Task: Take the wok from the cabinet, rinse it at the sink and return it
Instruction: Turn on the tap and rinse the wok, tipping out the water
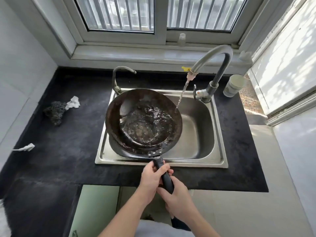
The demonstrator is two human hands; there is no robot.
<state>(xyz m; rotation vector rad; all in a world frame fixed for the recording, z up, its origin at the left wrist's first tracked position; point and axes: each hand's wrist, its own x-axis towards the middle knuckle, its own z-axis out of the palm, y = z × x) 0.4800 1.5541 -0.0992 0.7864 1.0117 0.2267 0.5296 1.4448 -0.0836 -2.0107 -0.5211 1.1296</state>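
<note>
While water runs from the faucet (pixel 212 59), the wok (pixel 143 122) sits mid-frame over the sink (pixel 220 158) | left hand (pixel 152 177) and right hand (pixel 177 200) both wrapped around its black handle (pixel 165 175) | likely heavy, rigid, wet-slick; grip the handle two-handed.

— Worn on the arms? 
— Nothing: both forearms bare right down to the near edge, no sleeves, no watch, no bracelet showing. 
— And the hands? 
— Left hand (pixel 151 177) and right hand (pixel 177 200) ungloved, no rings visible, nails short and plain. 
— Any clothing at all? 
— Only a pale grey-white patch of fabric low at the near edge, between the forearms; impossible to tell which garment.
</note>
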